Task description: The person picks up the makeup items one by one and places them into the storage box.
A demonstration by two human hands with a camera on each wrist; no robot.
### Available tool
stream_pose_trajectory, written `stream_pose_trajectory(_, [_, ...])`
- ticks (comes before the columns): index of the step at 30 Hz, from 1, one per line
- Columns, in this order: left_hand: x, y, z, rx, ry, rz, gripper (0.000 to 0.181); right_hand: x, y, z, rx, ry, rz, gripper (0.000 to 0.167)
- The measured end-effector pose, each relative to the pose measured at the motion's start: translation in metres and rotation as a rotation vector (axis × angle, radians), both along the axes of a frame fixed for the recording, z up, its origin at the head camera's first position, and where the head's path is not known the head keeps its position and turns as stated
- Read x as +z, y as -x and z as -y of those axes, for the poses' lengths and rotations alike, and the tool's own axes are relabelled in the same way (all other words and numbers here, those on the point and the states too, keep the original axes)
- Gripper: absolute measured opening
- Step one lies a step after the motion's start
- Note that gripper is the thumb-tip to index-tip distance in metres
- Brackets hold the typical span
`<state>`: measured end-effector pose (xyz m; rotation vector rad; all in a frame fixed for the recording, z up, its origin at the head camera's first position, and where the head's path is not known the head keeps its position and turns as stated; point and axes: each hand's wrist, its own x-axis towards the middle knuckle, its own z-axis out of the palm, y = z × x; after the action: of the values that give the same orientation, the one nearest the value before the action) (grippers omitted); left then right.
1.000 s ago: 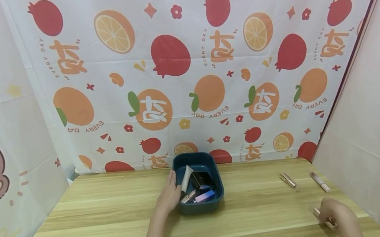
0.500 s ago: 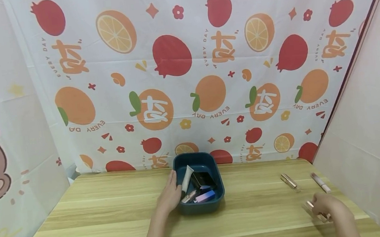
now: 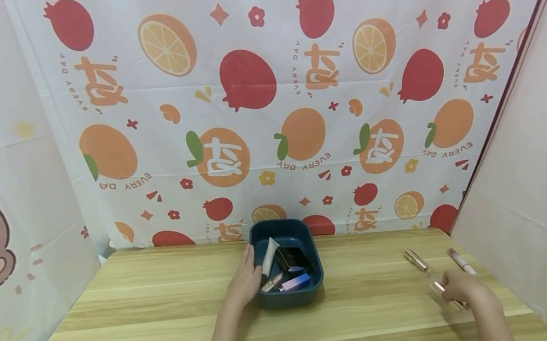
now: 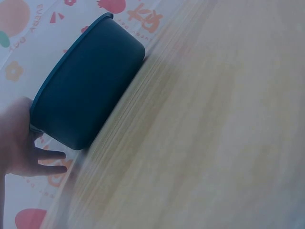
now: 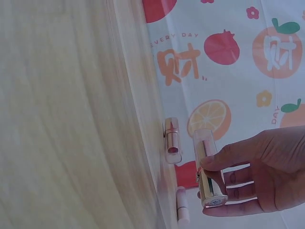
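Note:
My left hand rests against the left wall of a dark blue plastic box, its fingers straight along the outside. In the left wrist view two fingers stick out below the box's end; the thumb is hidden there. Inside the box lie a white tube, a black case, a pink-and-blue stick and a small metallic tube. My right hand pinches a gold lipstick with a clear cap between thumb and fingers, held tilted just over the table.
On the right of the wooden table lie another gold lipstick and a pale pink tube with a darker end. A fruit-print cloth hangs at the back edge, with pale cloths on both sides.
My right hand has moved left and away from me with the gold lipstick, which comes close to the other gold lipstick. The left hand and box stay put.

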<state>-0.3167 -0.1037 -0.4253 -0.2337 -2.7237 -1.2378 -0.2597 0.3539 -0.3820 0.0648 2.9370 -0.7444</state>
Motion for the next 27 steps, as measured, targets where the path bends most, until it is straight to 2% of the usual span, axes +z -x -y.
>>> stream_pose_trajectory(3, [0.0,0.0,0.0,0.002,0.003,0.004,0.055,-0.001,0.002,0.002,0.016,-0.027,-0.023,0.016])
stream_pose_trajectory(14, [0.0,0.0,0.001,-0.007,-0.007,0.008,0.055,0.002,0.008,0.014,0.047,-0.029,-0.07,0.018])
stream_pose_trajectory(27, [-0.001,0.001,0.0,-0.002,-0.005,0.01,0.055,0.004,0.018,0.029,0.132,-0.143,-0.161,0.02])
